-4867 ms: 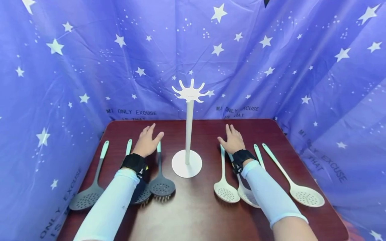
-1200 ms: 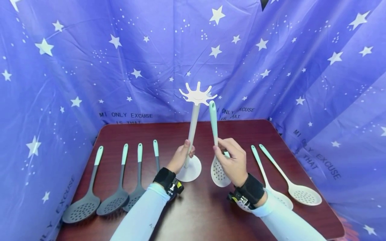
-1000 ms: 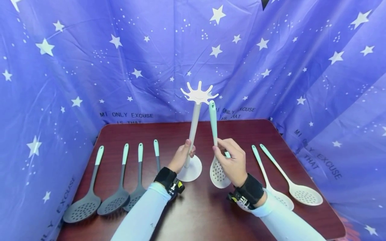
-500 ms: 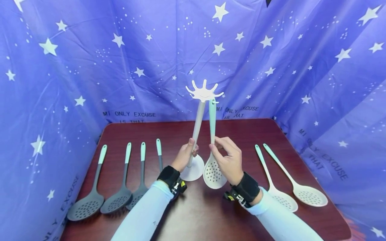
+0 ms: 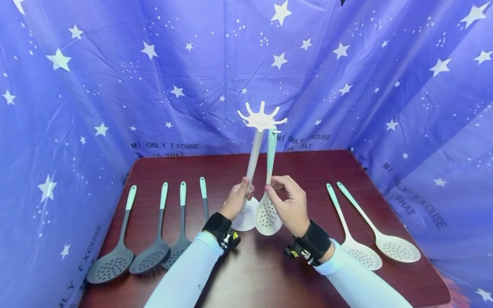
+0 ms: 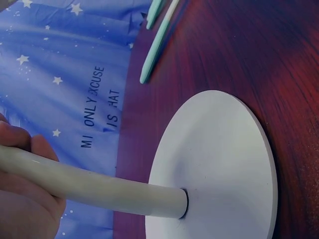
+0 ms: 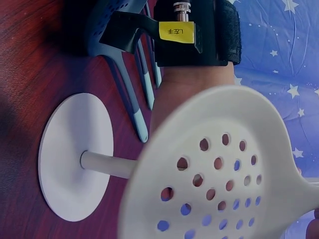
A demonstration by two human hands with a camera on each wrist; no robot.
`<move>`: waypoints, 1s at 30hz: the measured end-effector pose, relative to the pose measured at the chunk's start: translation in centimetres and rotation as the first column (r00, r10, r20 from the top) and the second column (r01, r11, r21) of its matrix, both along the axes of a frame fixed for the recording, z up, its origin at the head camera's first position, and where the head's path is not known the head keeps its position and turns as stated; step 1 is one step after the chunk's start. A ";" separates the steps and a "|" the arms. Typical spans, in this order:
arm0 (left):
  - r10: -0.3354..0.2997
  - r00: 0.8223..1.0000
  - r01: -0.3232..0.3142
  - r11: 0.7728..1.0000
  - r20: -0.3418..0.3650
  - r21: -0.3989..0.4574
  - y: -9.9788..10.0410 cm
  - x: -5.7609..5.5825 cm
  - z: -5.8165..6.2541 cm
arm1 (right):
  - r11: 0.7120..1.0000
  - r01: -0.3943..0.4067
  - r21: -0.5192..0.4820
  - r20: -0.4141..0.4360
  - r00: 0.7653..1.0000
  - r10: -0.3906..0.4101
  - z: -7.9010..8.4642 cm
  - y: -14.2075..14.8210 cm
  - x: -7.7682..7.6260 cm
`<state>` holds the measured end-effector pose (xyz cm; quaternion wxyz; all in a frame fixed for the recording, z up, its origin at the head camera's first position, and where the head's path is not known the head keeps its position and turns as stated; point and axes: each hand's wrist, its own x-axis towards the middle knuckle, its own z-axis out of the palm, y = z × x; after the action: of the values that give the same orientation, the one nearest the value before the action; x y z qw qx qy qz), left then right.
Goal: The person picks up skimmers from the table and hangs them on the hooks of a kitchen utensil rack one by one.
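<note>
My left hand (image 5: 236, 202) grips the pole of a white utensil stand (image 5: 254, 158), which leans right in the head view. Its round base (image 6: 219, 154) shows in the left wrist view. With thumb and fingers, my right hand (image 5: 290, 201) pinches a white skimmer (image 5: 268, 216) low on its handle. The skimmer hangs bowl down beside the pole, its mint handle end at one of the stand's right front hooks, the hook tip showing just past it. In the right wrist view the perforated bowl (image 7: 239, 124) covers part of the pole and left hand.
Several dark grey utensils with mint handles, including a skimmer (image 5: 111, 265), lie on the left of the brown table (image 5: 250, 273). Two white utensils, one a skimmer (image 5: 398, 248), lie at the right. A starry blue curtain (image 5: 215, 68) surrounds the table.
From lying open near the table's back, my hands came to grip the stand and lift the skimmer. The stand's top then tilted right, meeting the handle end; the bowl swung left.
</note>
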<state>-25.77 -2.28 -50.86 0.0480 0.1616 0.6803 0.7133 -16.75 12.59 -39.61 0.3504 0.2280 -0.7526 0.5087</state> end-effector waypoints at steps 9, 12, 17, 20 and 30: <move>0.031 0.999 -0.032 0.998 -0.024 -0.062 -0.2 0.1 0.3 | 1.000 -0.016 -0.007 0.018 1.000 0.017 -3.2 1.4 -1.7; 0.045 0.999 -0.048 0.995 -0.028 -0.084 -0.2 0.2 0.3 | 1.000 -0.004 -0.005 0.029 1.000 0.004 -3.5 1.7 -1.8; 0.040 0.999 -0.042 0.997 -0.034 -0.065 -0.2 0.2 0.4 | 0.999 0.038 0.028 0.030 0.999 -0.039 -3.8 2.2 -2.0; 0.028 0.999 -0.030 0.998 -0.034 -0.059 -0.2 0.2 0.4 | 0.998 0.055 0.044 0.049 0.997 -0.057 -4.2 2.7 -2.2; 0.041 0.999 -0.043 0.996 -0.026 -0.077 -0.3 0.4 0.4 | 0.988 0.087 0.125 0.134 0.986 -0.104 -5.2 4.7 -2.5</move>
<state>-25.39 -2.57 -50.42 0.0311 0.1540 0.7114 0.6850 -19.25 17.26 -44.80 0.3065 0.1758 -0.8143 0.4605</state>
